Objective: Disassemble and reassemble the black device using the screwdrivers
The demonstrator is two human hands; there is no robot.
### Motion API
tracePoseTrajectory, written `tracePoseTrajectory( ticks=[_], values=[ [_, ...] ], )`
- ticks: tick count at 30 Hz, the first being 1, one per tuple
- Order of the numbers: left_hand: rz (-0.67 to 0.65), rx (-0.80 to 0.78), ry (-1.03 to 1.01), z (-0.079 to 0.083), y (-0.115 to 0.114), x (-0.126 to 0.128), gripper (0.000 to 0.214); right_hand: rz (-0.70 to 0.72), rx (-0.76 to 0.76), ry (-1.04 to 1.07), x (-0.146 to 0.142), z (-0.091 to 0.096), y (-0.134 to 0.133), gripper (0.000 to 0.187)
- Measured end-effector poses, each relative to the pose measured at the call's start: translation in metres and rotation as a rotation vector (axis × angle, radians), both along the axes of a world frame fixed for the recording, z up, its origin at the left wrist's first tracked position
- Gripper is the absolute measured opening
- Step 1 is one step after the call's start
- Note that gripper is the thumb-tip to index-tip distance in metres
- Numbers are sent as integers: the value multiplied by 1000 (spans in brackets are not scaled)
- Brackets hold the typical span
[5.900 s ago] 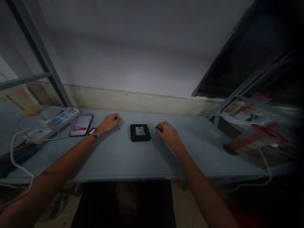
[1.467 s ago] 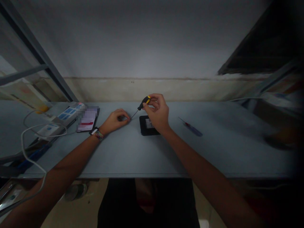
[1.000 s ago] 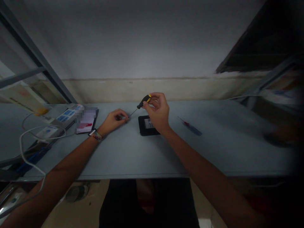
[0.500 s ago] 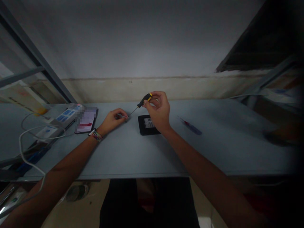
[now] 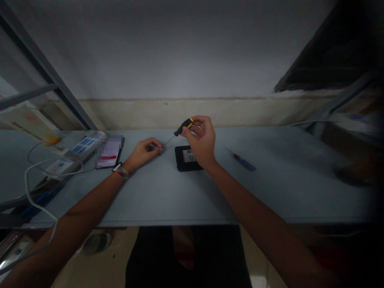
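Note:
My right hand (image 5: 201, 141) is closed round the black and yellow handle of a small screwdriver (image 5: 182, 128), held above the table with its thin shaft slanting down to the left. My left hand (image 5: 145, 152) rests on the table, its fingertips pinched together at the shaft's tip; what they hold is too small to see. A small black box with a white label (image 5: 185, 158) lies flat just under my right hand, partly hidden by it.
A second screwdriver with a blue and red handle (image 5: 242, 161) lies on the grey table (image 5: 168, 196) to the right. At the left are a phone (image 5: 108, 152), a white power strip (image 5: 76, 151) and loose white cables (image 5: 39, 176). Cluttered shelving stands at the far right.
Since several seconds ago my right hand has lifted the black and yellow screwdriver and the other screwdriver lies on the table. Over the last second both hands have barely moved.

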State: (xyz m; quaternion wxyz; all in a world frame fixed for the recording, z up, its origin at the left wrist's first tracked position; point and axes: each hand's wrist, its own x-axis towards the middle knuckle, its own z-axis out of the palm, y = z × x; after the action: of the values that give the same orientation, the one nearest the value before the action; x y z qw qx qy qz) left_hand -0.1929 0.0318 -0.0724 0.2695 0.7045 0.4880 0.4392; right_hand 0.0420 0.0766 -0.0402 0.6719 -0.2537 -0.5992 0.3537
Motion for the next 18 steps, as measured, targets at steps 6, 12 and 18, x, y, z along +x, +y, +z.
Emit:
tracePoseTrajectory(
  ticks=[6,12,18],
  values=[
    [-15,-11,11,2,-1,2,22,0,-14,11,0,0,0,35],
    [-18,8,12,1,-1,2,21,37,-22,19,0,2,-3,33],
    [-8,12,-2,-1,-1,4,23,118,-92,68,1,5,-3,34]
  ],
)
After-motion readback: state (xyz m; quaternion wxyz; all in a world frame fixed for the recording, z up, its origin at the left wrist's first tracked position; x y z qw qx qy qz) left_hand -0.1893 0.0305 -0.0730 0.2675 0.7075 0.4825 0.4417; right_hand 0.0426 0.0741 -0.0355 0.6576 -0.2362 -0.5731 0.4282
